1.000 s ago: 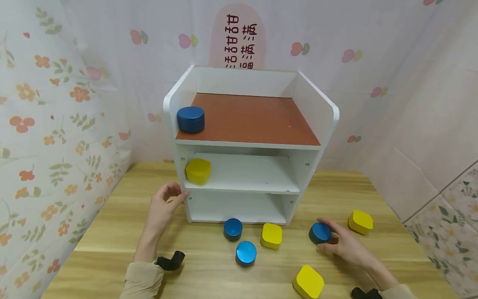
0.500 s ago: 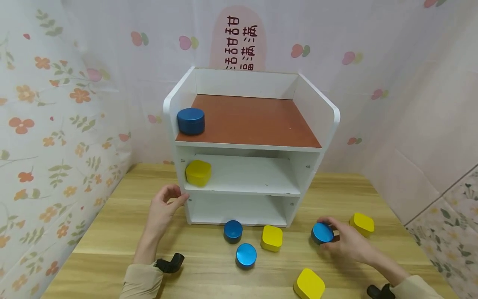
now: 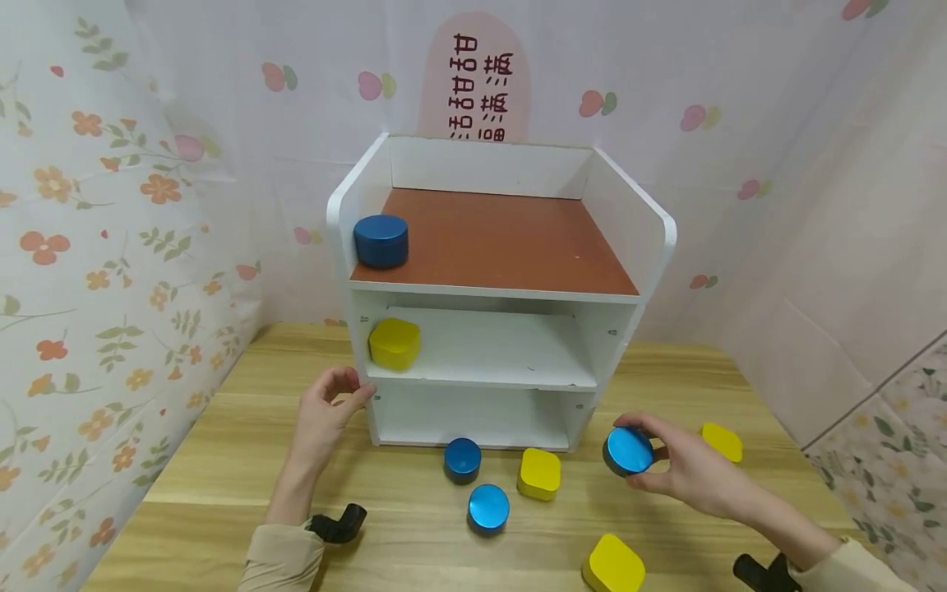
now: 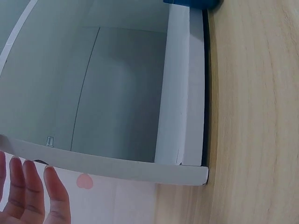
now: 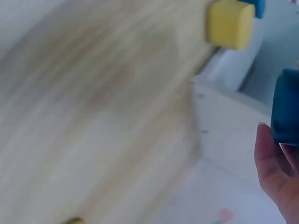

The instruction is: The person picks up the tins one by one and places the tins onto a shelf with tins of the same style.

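Observation:
My right hand (image 3: 691, 469) pinches a round blue tin (image 3: 627, 450) between thumb and fingers, lifted over the tabletop right of the white shelf unit (image 3: 484, 381). In the right wrist view the tin (image 5: 286, 107) shows at the right edge, with fingertips along its side. My left hand (image 3: 325, 415) touches the unit's left side panel near the bottom shelf; its relaxed fingers (image 4: 32, 186) lie along the panel in the left wrist view. A larger blue tin (image 3: 381, 241) stands on the brown top at left, and a yellow rounded-square tin (image 3: 394, 344) on the middle shelf's left end.
Before the unit stand two blue tins, one nearer it (image 3: 462, 459) and another in front (image 3: 488, 508), beside a yellow tin (image 3: 539, 474). More yellow tins lie at the front (image 3: 614, 564) and far right (image 3: 722, 441), partly behind the right hand. Patterned cloth hangs behind.
My right hand has raised the blue tin off the table and brought it slightly left toward the shelf unit, tilting its lid. My left hand stays at the side panel.

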Available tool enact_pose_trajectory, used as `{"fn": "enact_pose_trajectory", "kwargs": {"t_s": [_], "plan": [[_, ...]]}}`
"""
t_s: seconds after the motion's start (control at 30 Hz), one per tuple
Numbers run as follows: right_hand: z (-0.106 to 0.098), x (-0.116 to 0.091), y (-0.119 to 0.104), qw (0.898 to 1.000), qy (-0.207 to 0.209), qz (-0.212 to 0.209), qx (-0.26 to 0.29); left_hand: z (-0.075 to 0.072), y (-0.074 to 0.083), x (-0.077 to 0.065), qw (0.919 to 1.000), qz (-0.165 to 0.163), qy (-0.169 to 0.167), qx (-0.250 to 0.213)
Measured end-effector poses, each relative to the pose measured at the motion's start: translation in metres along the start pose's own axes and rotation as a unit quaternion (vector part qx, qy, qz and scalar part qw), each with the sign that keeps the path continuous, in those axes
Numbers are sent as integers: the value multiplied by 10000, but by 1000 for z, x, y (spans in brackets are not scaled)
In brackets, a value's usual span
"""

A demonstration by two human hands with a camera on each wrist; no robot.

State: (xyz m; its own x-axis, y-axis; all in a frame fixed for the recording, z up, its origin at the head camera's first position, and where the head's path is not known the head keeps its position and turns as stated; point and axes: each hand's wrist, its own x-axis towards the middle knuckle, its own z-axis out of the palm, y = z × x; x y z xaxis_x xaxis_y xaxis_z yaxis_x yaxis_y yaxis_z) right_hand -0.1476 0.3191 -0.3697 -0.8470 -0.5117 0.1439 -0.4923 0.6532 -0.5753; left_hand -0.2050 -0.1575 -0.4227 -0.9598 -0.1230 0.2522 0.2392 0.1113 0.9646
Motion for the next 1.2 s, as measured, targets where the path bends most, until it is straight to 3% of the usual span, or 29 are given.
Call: {"fn": "enact_pose_trajectory", "kwargs": {"t_s": [0.2,0.43,0.7,1.03,1.2], "plan": [[-18,18,-42,9980,46,-620,-112,0,-1,-1,10000,26,46,-19],[-38,43,-97,9895,196,-1237,-723,2,-3,-2,9999,-7,129,-77],[-49,80,-153,9845,29,-1613,-694,2,0,-1,9998,2,149,-152],[-49,135,-187,9762,141,-2065,-643,2,2,1,9999,13,124,-69],[-54,156,-199,9794,213,-1967,-413,2,0,0,9998,-59,152,-101]]}}
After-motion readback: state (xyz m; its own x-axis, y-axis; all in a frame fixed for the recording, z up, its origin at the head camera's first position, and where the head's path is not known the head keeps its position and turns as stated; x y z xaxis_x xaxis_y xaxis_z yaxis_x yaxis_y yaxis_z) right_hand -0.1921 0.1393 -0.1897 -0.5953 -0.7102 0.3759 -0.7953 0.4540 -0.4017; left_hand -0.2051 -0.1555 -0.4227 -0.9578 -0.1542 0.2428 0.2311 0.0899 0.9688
